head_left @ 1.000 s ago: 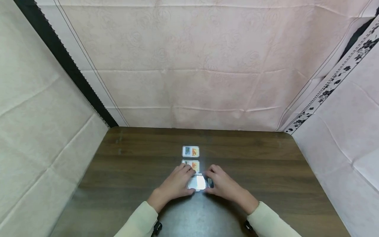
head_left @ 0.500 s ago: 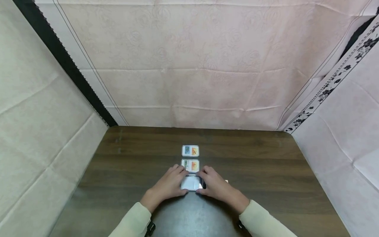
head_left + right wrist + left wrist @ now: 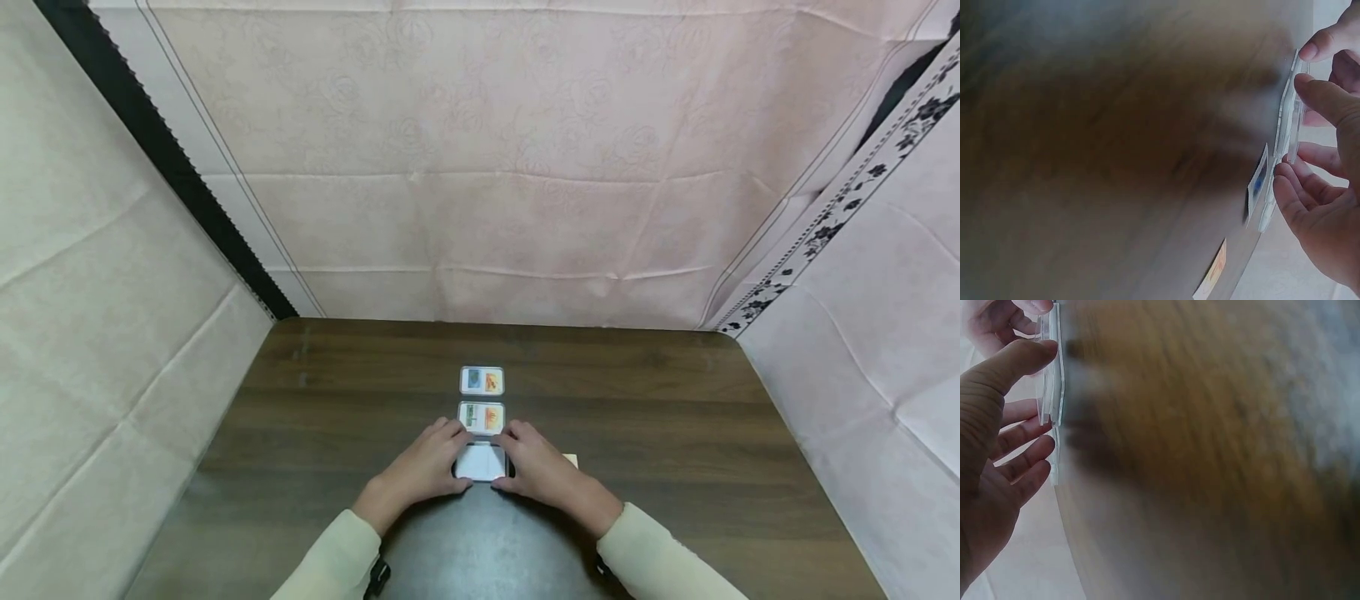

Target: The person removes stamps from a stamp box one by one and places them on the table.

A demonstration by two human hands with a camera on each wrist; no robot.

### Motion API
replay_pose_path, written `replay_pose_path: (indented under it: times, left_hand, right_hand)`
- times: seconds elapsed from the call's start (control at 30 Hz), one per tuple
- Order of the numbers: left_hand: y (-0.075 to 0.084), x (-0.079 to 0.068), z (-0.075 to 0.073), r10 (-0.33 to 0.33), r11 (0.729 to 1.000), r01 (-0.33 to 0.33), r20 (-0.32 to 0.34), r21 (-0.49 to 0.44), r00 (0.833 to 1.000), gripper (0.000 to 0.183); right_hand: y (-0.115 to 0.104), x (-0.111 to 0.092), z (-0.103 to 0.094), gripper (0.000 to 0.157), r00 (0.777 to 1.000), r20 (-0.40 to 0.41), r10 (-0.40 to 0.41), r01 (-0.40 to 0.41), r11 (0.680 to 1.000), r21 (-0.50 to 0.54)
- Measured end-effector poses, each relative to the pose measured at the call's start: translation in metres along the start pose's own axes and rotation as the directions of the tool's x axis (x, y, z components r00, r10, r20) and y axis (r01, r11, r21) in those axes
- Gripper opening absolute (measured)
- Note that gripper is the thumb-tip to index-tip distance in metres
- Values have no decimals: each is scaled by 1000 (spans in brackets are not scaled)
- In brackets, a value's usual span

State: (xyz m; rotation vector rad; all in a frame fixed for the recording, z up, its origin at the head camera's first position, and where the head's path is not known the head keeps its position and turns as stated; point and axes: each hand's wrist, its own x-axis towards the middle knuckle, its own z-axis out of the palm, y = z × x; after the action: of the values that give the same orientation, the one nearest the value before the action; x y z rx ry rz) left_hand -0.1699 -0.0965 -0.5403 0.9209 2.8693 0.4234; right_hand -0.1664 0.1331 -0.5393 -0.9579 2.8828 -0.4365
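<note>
A clear, rectangular plastic case (image 3: 481, 462) lies on the table between both hands. Its clear layers (image 3: 1058, 387) are stacked, slightly offset, in the left wrist view. My left hand (image 3: 420, 468) grips its left side, thumb at the near edge and fingers at the far edge. Opposite it, my right hand (image 3: 542, 468) holds the right side the same way. Just beyond stands a similar case (image 3: 482, 417) with a green and an orange picture inside. Farther back is another case (image 3: 482, 381), showing a blue and an orange picture.
Beside the right hand lies a small card with a blue patch (image 3: 1259, 186). A second card, orange-toned (image 3: 1212, 275), lies farther right on the wooden table (image 3: 637, 400). Pale cloth (image 3: 480, 225) hangs behind the table and on both sides.
Both hands have shifted left with the clear plastic case, which now lines up under the other two cases. A pale card's corner has come into view beside the right wrist.
</note>
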Motion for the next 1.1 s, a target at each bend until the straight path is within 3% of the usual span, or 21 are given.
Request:
replay_pose_path:
  times: [0.17,0.47,1.1]
  left_hand:
    - [-1,-1,1,3,1000,-3,4,-15,1000,66]
    - [-1,0,-1,-24,997,26,39,-66,999,66]
    - [-1,-2,-4,-57,994,64,76,-90,995,69]
  right_hand:
    - [0,0,2,61,1000,-20,-24,23,1000,-6]
    - [-2,0,0,63,1000,16,14,-14,1000,-1]
    - [-3,1,-1,62,999,39,11,-11,1000,4]
